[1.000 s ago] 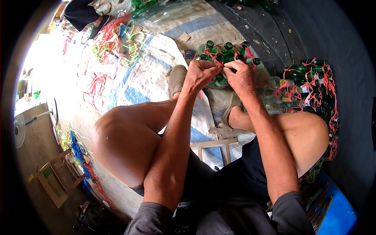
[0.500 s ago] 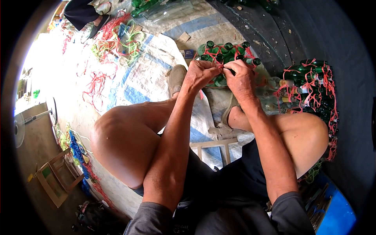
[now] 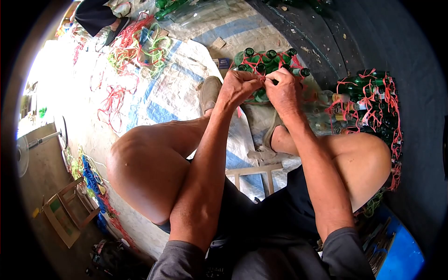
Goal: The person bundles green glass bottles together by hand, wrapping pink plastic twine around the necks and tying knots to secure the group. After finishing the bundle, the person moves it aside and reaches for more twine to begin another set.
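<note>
A bundle of green glass bottles (image 3: 271, 54) stands on the ground ahead of my feet, with red plastic string (image 3: 280, 60) laced around the necks. My left hand (image 3: 240, 87) pinches the string at the near side of the bundle. Fingertip to fingertip with it, my right hand (image 3: 284, 91) is closed on the same string. The bit of string between the fingers is small and partly covered by them. Both hands hide the lower front of the bundle, and a loose red end hangs below the left one.
More bottles tied with red string (image 3: 373, 102) are stacked at the right. Tangled red and green string (image 3: 140, 49) lies on the striped sheet (image 3: 163, 109) at upper left. Another person's foot (image 3: 117, 29) is beyond it. A fan (image 3: 22, 156) stands at far left.
The fingers of my right hand have shifted slightly at the string. My left hand keeps its pinch, and the bottles stay where they were.
</note>
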